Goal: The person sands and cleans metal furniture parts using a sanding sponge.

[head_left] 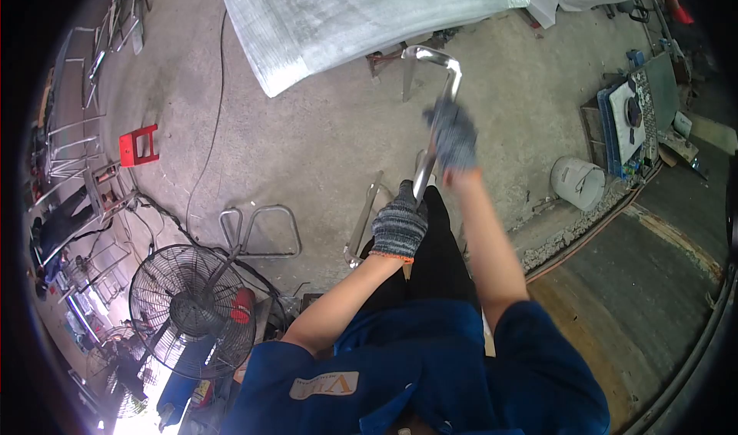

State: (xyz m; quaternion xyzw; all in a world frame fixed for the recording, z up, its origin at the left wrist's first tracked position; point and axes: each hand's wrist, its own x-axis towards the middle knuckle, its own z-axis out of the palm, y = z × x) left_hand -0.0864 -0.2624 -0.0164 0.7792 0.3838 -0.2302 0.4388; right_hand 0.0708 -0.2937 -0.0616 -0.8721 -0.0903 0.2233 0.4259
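A shiny bent metal tube frame (454, 81) stands out in front of my body, its far end curving to the left. My left hand (400, 224), in a dark grey knit glove with an orange cuff, is closed around its near end. Farther up the tube is my right hand (455, 137), gloved the same way and closed on it; motion blurs its fingers. Part of the frame is hidden behind the hands. Beside my left hand, another length of metal tube (364, 218) slants down to a bend near my leg.
A large silvery wrapped slab (369, 20) lies ahead. On the left are a red stool (139, 146), a bent tube frame (297, 239) on the floor, cables and a large fan (192, 312). To the right stand a white bucket (578, 183) and a stack of panels (626, 124).
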